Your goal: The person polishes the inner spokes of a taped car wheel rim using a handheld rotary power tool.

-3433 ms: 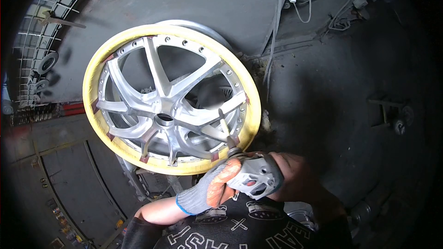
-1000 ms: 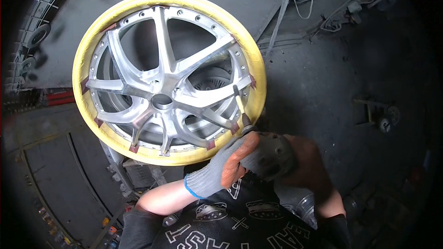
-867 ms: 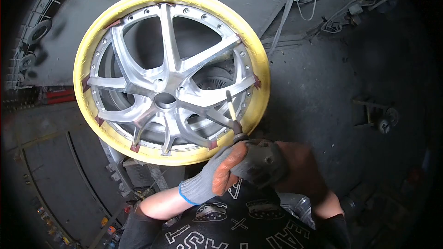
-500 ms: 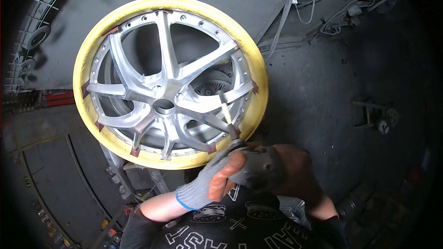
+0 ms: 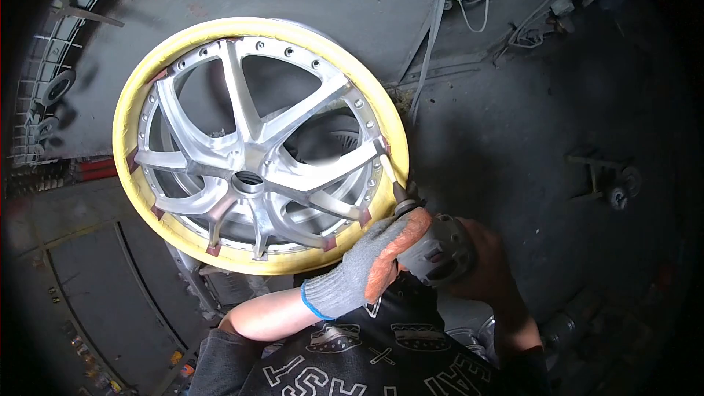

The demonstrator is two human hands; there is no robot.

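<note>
A silver alloy wheel (image 5: 246, 123) with split spokes is set before me, its outer lip wrapped in yellow tape (image 5: 130, 198). Dark red patches (image 5: 213, 250) cover several spoke ends. My left hand (image 5: 374, 260), in a grey glove with orange coating, wraps round the front of a die grinder (image 5: 444, 253). At the grinder's rear, my right hand (image 5: 484, 257) is closed around the body, partly hidden by it. The grinder's slim pale bit (image 5: 388, 169) points at a spoke end near the wheel's right edge; whether it touches is hard to tell.
Loose cables (image 5: 506, 11) run along the upper right. A small wheeled metal stand (image 5: 605, 180) is on the dark floor to the right. A wire rack (image 5: 51, 92) with small wheels lines the upper left. Metal framing (image 5: 187, 271) shows below the wheel.
Both hands and the grinder have shifted right, and the bit has gone from a lower-right spoke to the spoke end by the right edge. The wheel appears slightly lower left in view.
</note>
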